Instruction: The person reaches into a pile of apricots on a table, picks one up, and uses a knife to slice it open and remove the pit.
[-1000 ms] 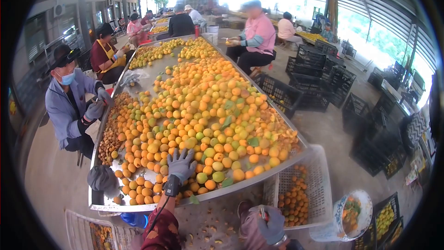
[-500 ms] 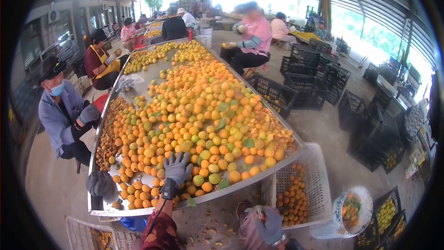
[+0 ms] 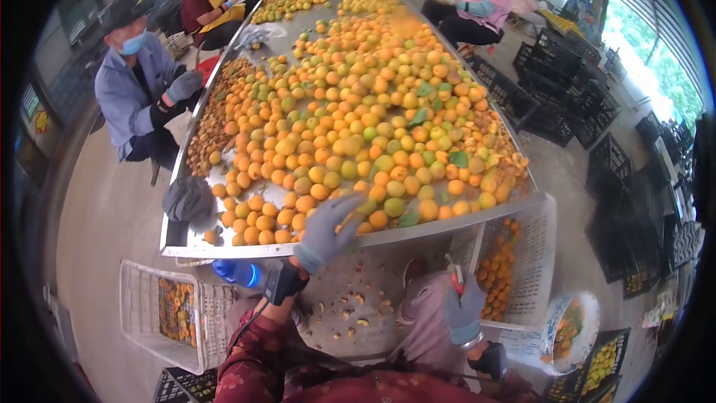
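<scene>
My gloved left hand (image 3: 327,230) is over the front rim of the metal table (image 3: 418,231), its fingers apart and slightly bent, beside the orange and yellow-green fruits (image 3: 328,149). No fruit shows in it. Lower right, above my lap, my gloved right hand (image 3: 464,307) is closed around a small red-handled tool (image 3: 456,277) with a metal tip pointing up. Close to that hand stands a white crate (image 3: 538,254) with orange fruits inside.
A grey cloth (image 3: 188,200) lies at the table's left corner. Below are a blue bottle (image 3: 237,273) and a white crate (image 3: 138,298). A bucket (image 3: 585,328) and black crates (image 3: 556,97) stand right. A masked person (image 3: 138,97) sits left; others sit farther back.
The view has tilted down. My left hand has drawn back from the fruits to the table's front edge. My right hand still holds the tool, whose metal tip now shows.
</scene>
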Motion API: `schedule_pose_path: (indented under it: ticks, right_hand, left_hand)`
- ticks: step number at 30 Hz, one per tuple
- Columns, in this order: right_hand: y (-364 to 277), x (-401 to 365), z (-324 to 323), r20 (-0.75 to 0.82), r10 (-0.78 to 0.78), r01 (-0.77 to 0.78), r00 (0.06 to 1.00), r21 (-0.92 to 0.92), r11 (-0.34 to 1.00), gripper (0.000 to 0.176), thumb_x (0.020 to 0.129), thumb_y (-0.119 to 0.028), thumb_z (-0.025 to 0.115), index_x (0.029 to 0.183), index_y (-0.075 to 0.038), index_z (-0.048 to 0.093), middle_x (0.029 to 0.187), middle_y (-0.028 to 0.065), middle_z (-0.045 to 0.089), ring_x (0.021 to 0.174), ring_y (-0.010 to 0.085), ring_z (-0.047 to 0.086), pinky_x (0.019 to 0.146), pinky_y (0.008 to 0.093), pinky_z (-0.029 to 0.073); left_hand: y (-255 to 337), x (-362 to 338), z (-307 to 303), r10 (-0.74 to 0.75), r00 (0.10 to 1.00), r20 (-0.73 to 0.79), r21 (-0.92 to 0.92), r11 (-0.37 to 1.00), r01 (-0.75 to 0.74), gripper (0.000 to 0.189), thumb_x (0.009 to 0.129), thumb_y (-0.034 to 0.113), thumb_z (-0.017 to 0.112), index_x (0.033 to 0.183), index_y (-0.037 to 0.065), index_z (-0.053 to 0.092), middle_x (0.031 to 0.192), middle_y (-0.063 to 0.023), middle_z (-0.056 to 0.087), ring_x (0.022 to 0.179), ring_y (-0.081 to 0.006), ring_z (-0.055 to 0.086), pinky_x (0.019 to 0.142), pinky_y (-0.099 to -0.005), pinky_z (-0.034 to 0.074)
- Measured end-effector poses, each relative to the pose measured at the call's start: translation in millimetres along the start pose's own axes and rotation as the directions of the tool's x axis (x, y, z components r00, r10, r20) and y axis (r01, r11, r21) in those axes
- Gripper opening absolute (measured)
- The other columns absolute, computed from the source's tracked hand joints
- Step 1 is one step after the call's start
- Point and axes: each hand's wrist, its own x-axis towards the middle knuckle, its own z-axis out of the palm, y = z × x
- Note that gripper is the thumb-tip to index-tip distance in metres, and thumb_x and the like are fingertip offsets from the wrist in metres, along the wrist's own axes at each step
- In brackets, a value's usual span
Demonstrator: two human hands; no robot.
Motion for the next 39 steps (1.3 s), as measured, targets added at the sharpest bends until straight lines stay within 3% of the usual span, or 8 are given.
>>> schedule_pose_path:
  ticks: [5,7,13,21,23,26,28,39]
  right_hand:
    - [-29,27,44,0.311,0.263,-0.401,0.913,0.575,0.713,0.026,0.089,-0.004,0.052,0.115,0.002,0.056,0.081,0.0043,0.062,0.069,0.0141,0.059,0.061,0.028,0.048]
    - [-46,37,74,0.134,-0.207,0.159,0.969,0.302,0.94,0.024,0.089,-0.012,0.058,0.11,0.0,0.055,0.081,0.0187,0.061,0.07,0.035,0.062,0.061,0.0359,0.047]
    - [-86,72,134,0.493,-0.27,0.143,0.827,0.28,0.949,0.022,0.085,-0.014,0.061,0.103,-0.003,0.055,0.083,0.0209,0.061,0.082,0.0415,0.061,0.065,0.042,0.048]
    - [-109,108,173,0.62,-0.379,0.25,0.686,0.289,0.924,0.048,0.086,-0.025,0.063,0.126,0.0,0.051,0.11,0.0209,0.058,0.102,0.0375,0.057,0.087,0.0404,0.046]
    - [-99,128,173,0.621,-0.405,0.228,0.671,0.347,0.91,0.049,0.087,-0.03,0.062,0.125,-0.002,0.051,0.117,0.0201,0.056,0.11,0.0355,0.054,0.093,0.0409,0.043]
    - [-90,170,174,0.524,-0.499,0.441,0.69,0.242,0.864,0.048,0.089,-0.03,0.061,0.125,-0.001,0.051,0.116,0.0196,0.057,0.11,0.0365,0.054,0.094,0.0415,0.043]
    - [-93,200,181,0.464,-0.366,0.318,0.807,0.181,0.931,0.049,0.09,-0.033,0.058,0.127,-0.003,0.05,0.122,0.019,0.055,0.115,0.0367,0.051,0.098,0.0433,0.04]
    - [-43,281,288,0.71,-0.262,0.687,0.654,-0.412,0.599,0.058,0.091,-0.044,0.052,0.138,-0.011,0.042,0.14,0.0156,0.042,0.127,0.0349,0.039,0.105,0.0429,0.034]
  left_hand:
    - [44,-28,10,0.067,0.981,0.182,-0.243,0.97,-0.021,0.047,0.087,0.02,0.063,0.13,0.007,0.051,0.129,-0.0181,0.053,0.116,-0.0318,0.054,0.097,-0.0382,0.043]
    - [44,-30,14,0.088,0.972,0.217,-0.325,0.946,-0.014,0.052,0.087,0.022,0.063,0.133,0.006,0.047,0.13,-0.0176,0.052,0.116,-0.0288,0.053,0.097,-0.0373,0.042]
    - [12,-36,5,-0.368,0.91,0.189,-0.866,0.374,0.331,0.043,0.094,0.013,0.055,0.131,-0.004,0.043,0.108,-0.0071,0.061,0.095,-0.0107,0.055,0.087,-0.0253,0.044]
    - [-16,-25,-54,-0.494,0.81,-0.317,-0.773,0.629,0.082,0.037,0.102,0.023,0.036,0.118,-0.007,0.053,0.122,-0.0163,0.057,0.104,-0.0222,0.061,0.09,-0.0321,0.05]
    - [-27,-26,-63,-0.408,0.742,-0.532,-0.455,0.877,0.155,0.042,0.103,0.033,0.032,0.112,-0.003,0.052,0.114,-0.0159,0.059,0.092,-0.0202,0.064,0.084,-0.0328,0.053]
    - [-38,-30,-76,-0.559,0.637,-0.531,-0.664,0.741,0.097,0.022,0.095,0.0,0.041,0.111,-0.003,0.056,0.103,-0.014,0.062,0.085,-0.0214,0.066,0.071,-0.0305,0.053]
    - [-35,-24,-83,-0.653,0.558,-0.512,-0.801,0.597,-0.037,0.039,0.102,0.036,0.035,0.108,0.002,0.053,0.1,-0.0115,0.061,0.069,-0.0124,0.054,0.072,-0.0297,0.052]
    - [-38,-11,-109,-0.686,0.494,-0.534,-0.825,0.55,-0.127,0.039,0.101,0.035,0.039,0.102,0.001,0.057,0.086,-0.012,0.064,0.058,-0.0122,0.052,0.06,-0.0272,0.05]
